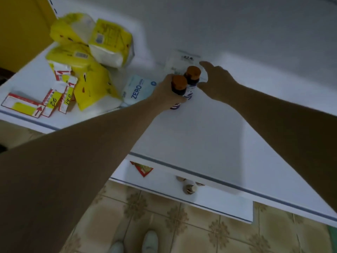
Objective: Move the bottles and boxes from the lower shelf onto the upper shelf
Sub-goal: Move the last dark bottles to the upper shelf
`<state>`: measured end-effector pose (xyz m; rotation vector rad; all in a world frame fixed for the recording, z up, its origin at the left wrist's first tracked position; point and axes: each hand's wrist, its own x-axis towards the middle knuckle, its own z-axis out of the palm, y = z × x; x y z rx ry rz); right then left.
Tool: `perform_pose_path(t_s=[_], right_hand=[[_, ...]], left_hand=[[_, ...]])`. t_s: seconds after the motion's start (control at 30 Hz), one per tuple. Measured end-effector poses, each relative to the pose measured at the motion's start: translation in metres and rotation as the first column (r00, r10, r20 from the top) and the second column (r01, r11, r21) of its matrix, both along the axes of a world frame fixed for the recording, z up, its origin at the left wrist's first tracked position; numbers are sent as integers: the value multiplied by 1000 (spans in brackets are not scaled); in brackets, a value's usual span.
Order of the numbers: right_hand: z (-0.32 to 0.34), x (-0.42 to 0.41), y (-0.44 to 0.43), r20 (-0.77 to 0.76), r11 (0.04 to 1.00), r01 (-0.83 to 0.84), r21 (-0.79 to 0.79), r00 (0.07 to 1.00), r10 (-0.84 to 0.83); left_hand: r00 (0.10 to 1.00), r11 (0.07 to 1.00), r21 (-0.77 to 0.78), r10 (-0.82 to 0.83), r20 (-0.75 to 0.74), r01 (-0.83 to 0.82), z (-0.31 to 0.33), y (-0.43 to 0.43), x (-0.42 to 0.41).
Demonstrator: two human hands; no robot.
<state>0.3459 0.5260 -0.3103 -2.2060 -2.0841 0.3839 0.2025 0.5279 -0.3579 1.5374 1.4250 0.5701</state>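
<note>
Left hand (164, 91) grips orange-capped bottle (179, 85).

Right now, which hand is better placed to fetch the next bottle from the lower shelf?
Probably the right hand: its fingers are spread and hold nothing beside the far bottle. The left hand grips the near bottle on the upper shelf, so it is busy.

Yellow tissue packs (87, 57) pile up at my far left, a white ZERO packet (139, 90) just beside them, red-bordered price cards (54, 99) in front. Patterned floor tiles (164, 216) and my pale shoes (149, 240) lie below.
</note>
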Motion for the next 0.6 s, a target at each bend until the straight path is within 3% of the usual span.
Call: perform_pose_path(t_s=[0.13, 0.3, 0.43, 0.6], right_hand=[[-8, -10, 22, -37, 998, -12, -56, 999, 10], [-19, -16, 10, -221, 998, 48, 31, 975, -40], [-12, -19, -21, -185, 1000, -11, 17, 983, 14], [-6, -30, -81, -249, 998, 52, -33, 967, -59]], left_hand=[[1000, 1000, 10, 22, 22, -22, -8, 9, 5], [999, 998, 49, 27, 31, -28, -15, 0, 1], [1000, 998, 62, 8, 29, -10, -10, -18, -4], [999, 999, 12, -34, 6, 34, -8, -56, -22]])
